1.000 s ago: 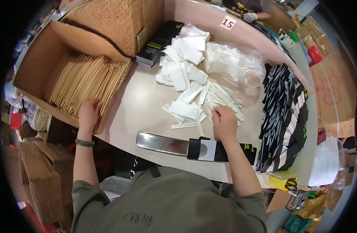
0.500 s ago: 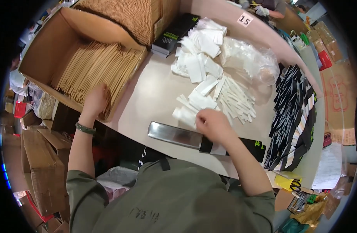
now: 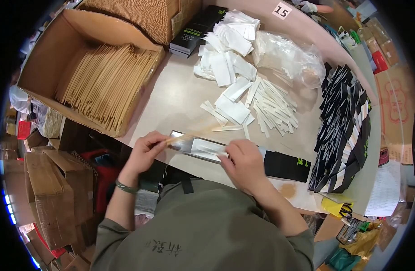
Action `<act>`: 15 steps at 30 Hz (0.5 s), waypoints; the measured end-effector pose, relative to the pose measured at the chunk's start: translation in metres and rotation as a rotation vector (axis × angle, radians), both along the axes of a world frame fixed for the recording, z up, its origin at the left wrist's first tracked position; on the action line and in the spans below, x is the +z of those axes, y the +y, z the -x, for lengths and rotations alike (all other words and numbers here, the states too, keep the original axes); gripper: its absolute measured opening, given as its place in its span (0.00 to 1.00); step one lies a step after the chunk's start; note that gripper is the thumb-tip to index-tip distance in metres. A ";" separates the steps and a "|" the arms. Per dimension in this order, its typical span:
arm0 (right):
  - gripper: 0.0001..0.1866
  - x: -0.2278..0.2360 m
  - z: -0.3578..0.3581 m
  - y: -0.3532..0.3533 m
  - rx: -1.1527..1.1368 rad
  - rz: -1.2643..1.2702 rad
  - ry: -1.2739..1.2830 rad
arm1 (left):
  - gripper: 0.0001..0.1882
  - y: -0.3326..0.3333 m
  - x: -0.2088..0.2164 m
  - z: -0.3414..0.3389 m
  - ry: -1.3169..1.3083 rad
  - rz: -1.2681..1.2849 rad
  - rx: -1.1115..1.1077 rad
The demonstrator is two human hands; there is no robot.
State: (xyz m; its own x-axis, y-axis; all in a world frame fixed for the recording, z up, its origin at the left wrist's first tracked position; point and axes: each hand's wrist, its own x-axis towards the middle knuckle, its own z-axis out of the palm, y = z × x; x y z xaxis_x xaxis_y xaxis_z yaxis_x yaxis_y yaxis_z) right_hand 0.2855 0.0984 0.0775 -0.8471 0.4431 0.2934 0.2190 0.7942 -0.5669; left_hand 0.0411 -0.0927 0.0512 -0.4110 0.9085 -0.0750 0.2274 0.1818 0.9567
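Observation:
My left hand is closed in a pinch on slim wooden chopsticks, which are smeared by motion and point to the right. It is over the left end of a shiny metal trough at the table's near edge. My right hand has its thumb and fingers pressed together on a white folded napkin that lies along the trough. Under and right of that hand, a flat black paper sleeve with green print extends from the trough's right end. My right fingertips partly hide the napkin's end.
A cardboard box of wooden chopsticks stands left; another full box is behind it. White napkins, thin white strips and a clear plastic bag lie mid-table. Black sleeves are heaped right and stacked at the back.
My left hand has come out of the chopstick box to the trough, with chopsticks in it. My right hand has moved slightly down from the napkin pile, and a napkin now lies in the trough.

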 end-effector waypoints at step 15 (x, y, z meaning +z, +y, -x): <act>0.21 -0.021 -0.022 0.008 0.005 -0.103 -0.181 | 0.12 0.097 -0.005 -0.074 0.396 0.133 0.110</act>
State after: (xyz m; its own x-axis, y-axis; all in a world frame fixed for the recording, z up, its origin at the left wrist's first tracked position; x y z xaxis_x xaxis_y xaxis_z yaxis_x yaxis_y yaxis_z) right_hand 0.3070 0.1065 0.0568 -0.8922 0.4144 0.1795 0.3060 0.8470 -0.4347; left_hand 0.1146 0.0043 0.0463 -0.5255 0.8508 -0.0051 0.5445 0.3409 0.7663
